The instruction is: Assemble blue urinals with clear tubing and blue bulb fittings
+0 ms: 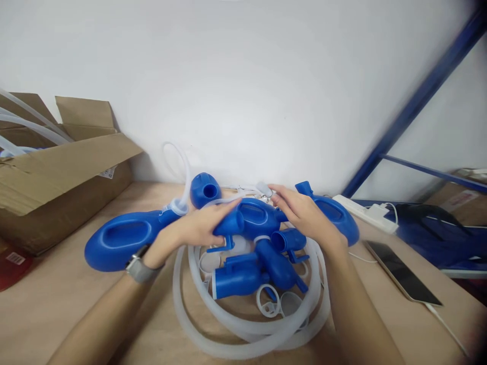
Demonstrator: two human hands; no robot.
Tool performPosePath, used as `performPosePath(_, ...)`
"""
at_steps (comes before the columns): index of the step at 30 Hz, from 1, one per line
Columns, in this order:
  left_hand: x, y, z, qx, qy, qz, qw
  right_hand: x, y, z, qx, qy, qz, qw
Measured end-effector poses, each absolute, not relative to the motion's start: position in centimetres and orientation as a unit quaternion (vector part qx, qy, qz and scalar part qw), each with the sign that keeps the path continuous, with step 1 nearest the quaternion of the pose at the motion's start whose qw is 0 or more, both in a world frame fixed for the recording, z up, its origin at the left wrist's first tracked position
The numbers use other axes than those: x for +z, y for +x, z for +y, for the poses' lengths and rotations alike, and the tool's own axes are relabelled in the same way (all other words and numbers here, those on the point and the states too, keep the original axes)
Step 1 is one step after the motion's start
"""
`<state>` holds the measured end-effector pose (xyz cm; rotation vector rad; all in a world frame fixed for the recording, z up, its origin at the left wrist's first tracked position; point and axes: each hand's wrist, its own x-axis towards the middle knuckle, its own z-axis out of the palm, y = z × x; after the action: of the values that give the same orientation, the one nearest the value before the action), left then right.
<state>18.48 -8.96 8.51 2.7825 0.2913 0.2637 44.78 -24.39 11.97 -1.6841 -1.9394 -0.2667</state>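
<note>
The left hand (200, 223) was curled round a blue spout (233, 222); to its right, the right hand (304, 210) pinched a pale tube end (263, 188), farther off. A blue bottle (272, 218) lay between them, coiled tubing (236, 351) nearer, a phone (403, 274) far right.

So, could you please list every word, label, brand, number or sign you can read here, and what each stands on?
No text can be read.
Label with barcode at far left, on a red package: print too small.
Label on the open cardboard box: too small, partly hidden.
Pale label on the box at right: blurred.
Blue plastic parts: no writing visible.
</note>
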Motion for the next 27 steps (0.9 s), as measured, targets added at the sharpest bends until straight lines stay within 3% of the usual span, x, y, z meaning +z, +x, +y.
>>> performPosePath(6, 13.5, 15.0, -9.5, 0.472, 0.829, 0.092, 0.286, 12.5, 43.7, -25.0, -0.124, -0.588, -0.732, 0.321)
performPosePath(9, 14.2, 14.8, -10.3, 0.569, 0.764, 0.066, 0.297, 12.7, 43.0, -25.0, -0.148, -0.547, -0.761, 0.315)
performPosePath(22, 15.4, 14.0, -12.2, 0.519, 0.807, 0.027, 0.282, 13.3, 42.7, -25.7, -0.228, -0.544, -0.761, 0.269)
performPosePath(27, 15.1, 14.5, -12.0, 0.482, 0.831, -0.039, 0.275, 13.0, 42.8, -25.6, -0.282, -0.517, -0.745, 0.314)
